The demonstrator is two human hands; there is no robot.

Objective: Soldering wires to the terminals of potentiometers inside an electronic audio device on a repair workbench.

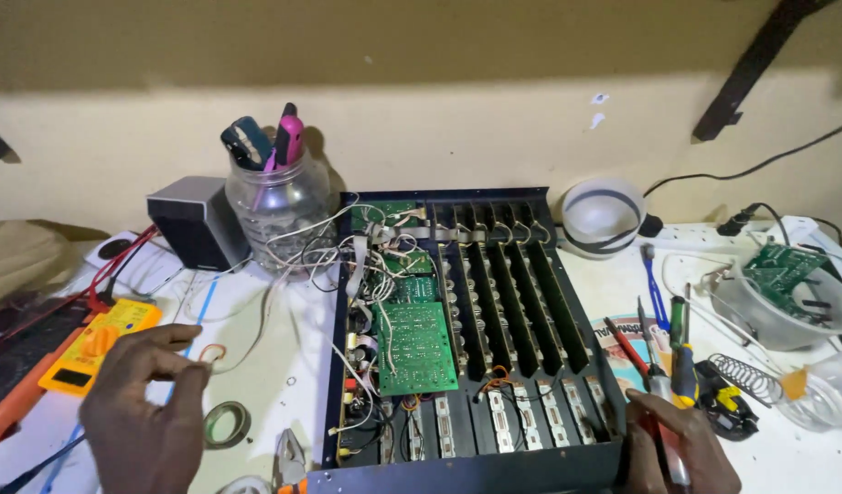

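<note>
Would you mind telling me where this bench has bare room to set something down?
Barest: the white patch between the left hand, tape roll and open chassis. Some room behind the screwdrivers, before the white bowl. Crowded: right side with spring and tub; far left around the multimeter.

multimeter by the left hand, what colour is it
The multimeter is yellow with an orange dial, seen in the head view.
</note>
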